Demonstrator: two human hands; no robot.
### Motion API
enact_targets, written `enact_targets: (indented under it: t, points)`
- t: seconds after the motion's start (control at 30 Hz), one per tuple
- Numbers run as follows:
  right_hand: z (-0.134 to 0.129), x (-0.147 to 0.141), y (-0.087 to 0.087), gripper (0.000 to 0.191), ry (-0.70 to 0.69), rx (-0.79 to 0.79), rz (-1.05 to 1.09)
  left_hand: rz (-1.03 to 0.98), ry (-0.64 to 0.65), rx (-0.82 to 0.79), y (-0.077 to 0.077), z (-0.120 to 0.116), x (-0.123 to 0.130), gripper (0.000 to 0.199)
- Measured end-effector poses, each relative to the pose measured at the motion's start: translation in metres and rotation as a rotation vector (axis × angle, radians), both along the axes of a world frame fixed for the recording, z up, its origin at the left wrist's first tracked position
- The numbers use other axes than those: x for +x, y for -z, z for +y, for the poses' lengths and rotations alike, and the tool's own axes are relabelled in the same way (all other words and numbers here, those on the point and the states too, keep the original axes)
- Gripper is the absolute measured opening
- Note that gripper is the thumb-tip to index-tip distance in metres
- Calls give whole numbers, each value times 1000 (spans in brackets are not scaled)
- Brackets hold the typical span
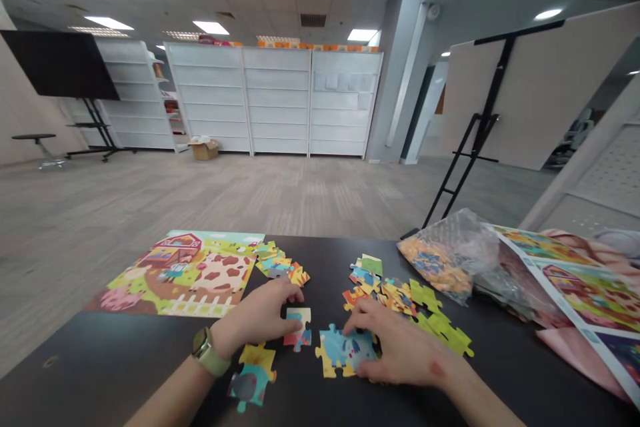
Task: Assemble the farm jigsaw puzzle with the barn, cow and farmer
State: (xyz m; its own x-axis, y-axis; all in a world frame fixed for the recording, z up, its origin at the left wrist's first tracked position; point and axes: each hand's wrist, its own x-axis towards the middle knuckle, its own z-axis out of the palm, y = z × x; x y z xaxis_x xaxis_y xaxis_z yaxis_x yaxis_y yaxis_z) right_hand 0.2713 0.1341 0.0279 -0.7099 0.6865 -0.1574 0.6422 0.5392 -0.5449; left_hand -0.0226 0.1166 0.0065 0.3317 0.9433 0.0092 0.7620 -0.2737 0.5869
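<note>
My left hand [267,310] hovers low over the dark table, its thumb touching the edge of a red, blue and cream puzzle piece [303,317]. The fingers are apart from the thumb, with nothing between them. Just below that hand are joined yellow and teal puzzle pieces [253,377]. My right hand [395,343] grips a light-blue puzzle piece [357,347] between thumb and fingers. It lies against a blue and yellow puzzle piece [331,350], together showing a blue animal; whether they are fully interlocked I cannot tell.
A farm picture sheet [200,273] lies at left, with loose puzzle pieces [280,263] beside it. More mixed pieces [383,290] and green pieces [443,327] lie beyond my right hand. A clear bag of pieces [435,263] and printed sheets [580,287] occupy the right side.
</note>
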Motion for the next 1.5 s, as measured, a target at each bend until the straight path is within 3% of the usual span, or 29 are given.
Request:
enact_targets:
  t: [0.13,0.83,1.03,1.13,1.2,1.33,1.5]
  points:
    - [-2,-3,2,48,-6,-9,5,11,92,-33,-3,-3,3,45]
    - [-5,-5,10,46,-30,32,57,21,166,-65,-3,-3,5,53]
    - [-7,-7,6,47,-31,29,47,-20,157,-55,-2,1,4,24]
    - [-4,-3,5,55,-26,35,74,-33,127,-55,-3,2,3,27]
    - [4,3,6,51,30,118,123,-31,129,-62,-6,0,2,29]
    - [34,16,18,36,285,405,170,7,174,-124,-11,-5,2,62]
    - [58,22,35,38,352,443,96,32,185,-133,-7,-6,6,64]
